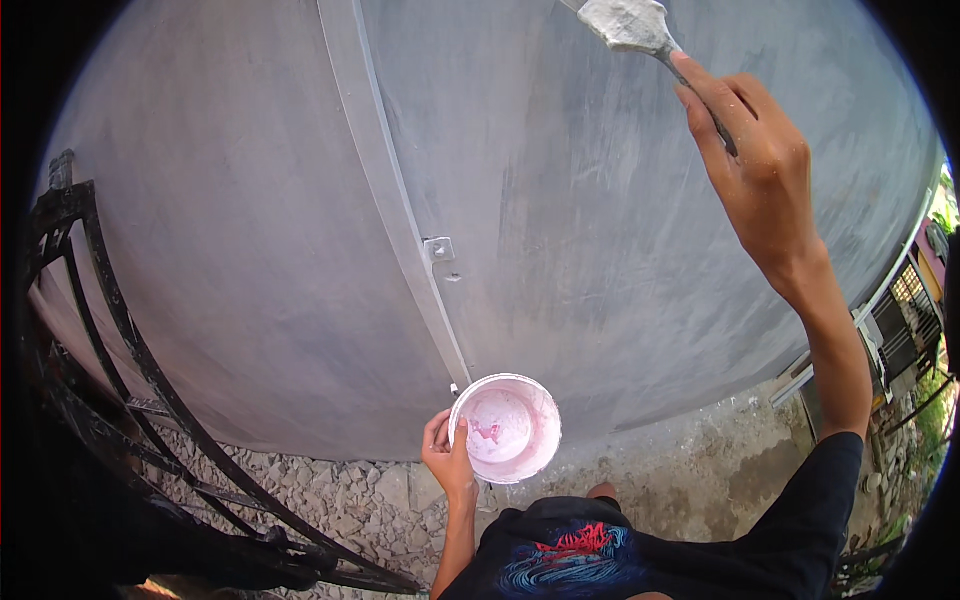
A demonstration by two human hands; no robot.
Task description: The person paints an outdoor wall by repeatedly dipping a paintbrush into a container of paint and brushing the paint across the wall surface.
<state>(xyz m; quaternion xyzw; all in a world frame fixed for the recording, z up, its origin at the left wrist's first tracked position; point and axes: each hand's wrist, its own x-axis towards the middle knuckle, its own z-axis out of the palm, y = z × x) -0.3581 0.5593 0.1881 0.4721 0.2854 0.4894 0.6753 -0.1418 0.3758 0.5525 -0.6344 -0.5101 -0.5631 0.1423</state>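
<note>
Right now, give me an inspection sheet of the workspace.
Surface: grey wall, streaky coat on the right part; pale pipe runs down it, held by a bracket.
Job's things: brush up against the wall; pinkish-white bucket, nearly empty.
Clutter: rubble at the wall's foot.
Grippers: right hand grips the brush handle; left hand holds the bucket rim.
Cables: nothing seen.
Surroundings: black iron gate on the left; buildings far right.
</note>
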